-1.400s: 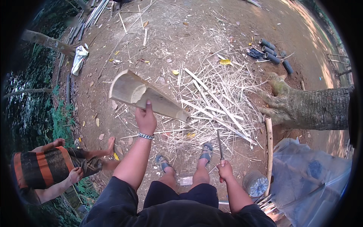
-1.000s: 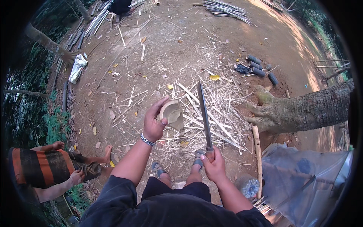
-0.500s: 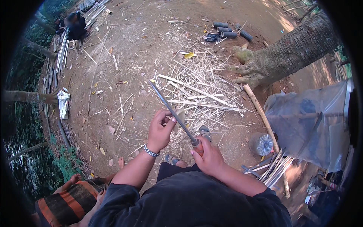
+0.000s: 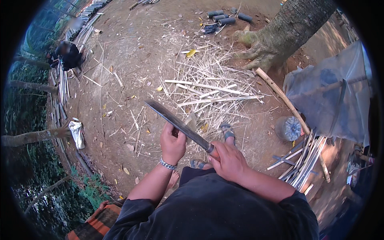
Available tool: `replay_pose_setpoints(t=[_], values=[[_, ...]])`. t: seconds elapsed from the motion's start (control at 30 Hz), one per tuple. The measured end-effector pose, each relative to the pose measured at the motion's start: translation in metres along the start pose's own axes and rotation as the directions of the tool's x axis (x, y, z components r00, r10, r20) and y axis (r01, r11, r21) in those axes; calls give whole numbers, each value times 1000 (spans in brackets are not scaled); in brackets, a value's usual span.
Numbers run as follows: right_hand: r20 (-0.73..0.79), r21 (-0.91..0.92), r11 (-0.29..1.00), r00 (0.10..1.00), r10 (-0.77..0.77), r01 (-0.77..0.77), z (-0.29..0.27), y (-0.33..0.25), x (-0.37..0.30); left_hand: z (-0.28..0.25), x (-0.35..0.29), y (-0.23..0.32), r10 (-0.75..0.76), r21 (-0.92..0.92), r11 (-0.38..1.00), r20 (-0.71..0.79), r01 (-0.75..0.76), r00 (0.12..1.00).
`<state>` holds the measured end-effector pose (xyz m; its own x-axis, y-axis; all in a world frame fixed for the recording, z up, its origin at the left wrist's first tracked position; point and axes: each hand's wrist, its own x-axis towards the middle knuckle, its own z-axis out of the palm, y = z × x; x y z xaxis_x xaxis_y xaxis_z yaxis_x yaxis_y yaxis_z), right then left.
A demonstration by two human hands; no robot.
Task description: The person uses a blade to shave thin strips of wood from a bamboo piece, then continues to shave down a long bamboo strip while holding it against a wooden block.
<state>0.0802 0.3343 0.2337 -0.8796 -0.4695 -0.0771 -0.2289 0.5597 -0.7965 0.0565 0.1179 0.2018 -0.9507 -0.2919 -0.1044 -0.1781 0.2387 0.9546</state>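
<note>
In my right hand (image 4: 231, 163) is the wooden handle of a machete (image 4: 176, 121). The dark, broad blade slants up and to the left, its tip beyond my left hand (image 4: 173, 143). The fingers of that hand are bent in at the near side of the blade, thumb up, and partly hidden by it. A thin pale piece (image 4: 191, 121) shows just past the blade; whether my left fingers hold it I cannot tell. A braided bracelet (image 4: 168, 164) circles my left wrist.
Bamboo strips and shavings (image 4: 216, 90) lie heaped ahead of my sandalled feet. A tree trunk (image 4: 288, 38), a pole (image 4: 282, 98), a plastic jug (image 4: 289, 129) and bundled strips (image 4: 306, 160) are to the right. One person (image 4: 70, 55) crouches far left; another (image 4: 98, 220) is close by, lower left.
The machete has turned so that its broad flat side shows, and its tip has swung lower and left. My left hand stays close to the blade. The whole view has shifted slightly.
</note>
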Motion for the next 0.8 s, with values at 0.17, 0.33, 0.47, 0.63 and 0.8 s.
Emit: replay_pose_setpoints(t=[0.17,0.33,0.47,0.63,0.8], values=[[19,18,1000,1000,4,-5,1,-2,2,2,-3,-11,24,-95,995,-56,-30,998],[75,1,998,996,55,-55,1,-8,3,1,-4,-10,31,-27,999,-67,-33,997],[121,84,992,989,82,-92,11,-2,-1,2,-7,-10,112,122,987,-68,-103,991],[201,147,976,971,133,-164,6,-5,-1,5,-10,-14,72,56,996,-73,-69,995],[193,115,986,976,100,-124,0,-6,2,5,-11,-15,70,47,997,-55,-68,996]])
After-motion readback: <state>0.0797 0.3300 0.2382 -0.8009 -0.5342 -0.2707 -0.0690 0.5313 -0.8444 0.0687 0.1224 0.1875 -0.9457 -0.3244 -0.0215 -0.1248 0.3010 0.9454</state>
